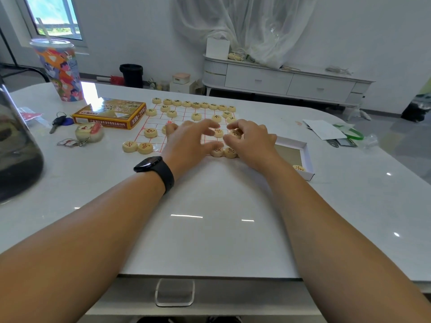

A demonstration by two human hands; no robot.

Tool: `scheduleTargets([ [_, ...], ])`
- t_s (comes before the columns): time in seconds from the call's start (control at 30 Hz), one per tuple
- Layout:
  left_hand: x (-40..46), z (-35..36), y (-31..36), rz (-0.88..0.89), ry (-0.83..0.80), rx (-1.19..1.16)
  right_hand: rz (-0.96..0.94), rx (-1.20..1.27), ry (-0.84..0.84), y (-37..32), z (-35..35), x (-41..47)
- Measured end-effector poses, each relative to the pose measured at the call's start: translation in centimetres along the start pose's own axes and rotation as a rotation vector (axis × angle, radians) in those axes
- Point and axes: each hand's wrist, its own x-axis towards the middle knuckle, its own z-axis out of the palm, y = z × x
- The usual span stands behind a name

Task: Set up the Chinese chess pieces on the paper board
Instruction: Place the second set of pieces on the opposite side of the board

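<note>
Both arms reach out over the white bench (pixel 210 229) to the paper board (pixel 154 123), a red grid lying flat. The left hand (pixel 186 143), a dark watch (pixel 155 170) on its wrist, hovers over the near middle of the board with fingers spread and loosely bent; I see nothing gripped in it, though a piece (pixel 166 129) peeks out just beyond its little-finger side. The right hand (pixel 250 141) sits right beside it, fingers curled, pinching a pale round piece (pixel 235 132) at the fingertips.

Between the 2 hands lies 1 red-marked piece (pixel 218 132), and just under the right hand's thumb side 2 more (pixel 224 152) sit touching each other. Beyond both hands the far row of black-marked pieces (pixel 196 104) runs along the board's far edge, with others scattered behind it. To the left of the left hand 2 red pieces (pixel 137 146) sit side by side, 1 more (pixel 150 132) just beyond them.

Right of the right wrist lies an open white box tray (pixel 305 157), 1 piece in its near corner. Further left of the left hand are the yellow game box (pixel 109 113), keys (pixel 59 123) and a colourful cup (pixel 61 71).
</note>
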Motion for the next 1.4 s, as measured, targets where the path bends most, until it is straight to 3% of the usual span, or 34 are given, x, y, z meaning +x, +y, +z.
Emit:
scheduleTargets([
  [0.07, 0.1, -1.3, -0.8, -0.101, 0.121, -0.186, -0.066, 0.015, 0.005, 0.0, -0.2, -0.3],
  [0.23, -1.1, -4.7, -4.1, -0.132, 0.270, -0.232, -0.283, 0.187, 0.112, -0.8, -1.1, -0.6],
  [0.33, -2.1, -5.3, -3.7, -0.045, 0.165, -0.261, -0.387, 0.184, 0.127, -2.1, -0.5, -1.1],
  [0.5, -3.7, -5.0, -3.0, 0.086, -0.021, -0.232, -0.486, 0.213, -0.006, -3.5, 1.5, -1.9],
  [0.8, -4.0, -4.7, -2.7, 0.014, -0.038, -0.219, -0.484, 0.194, -0.063, -4.0, 2.1, -2.1],
  [1.13, -3.7, -5.3, -3.0, -0.062, -0.038, -0.268, -0.440, 0.400, -0.057, -3.8, 2.1, -2.3],
  [1.4, -3.9, -5.9, -3.2, -0.009, -0.023, -0.071, -0.440, 0.426, -0.041, -3.8, 2.4, -2.2],
])
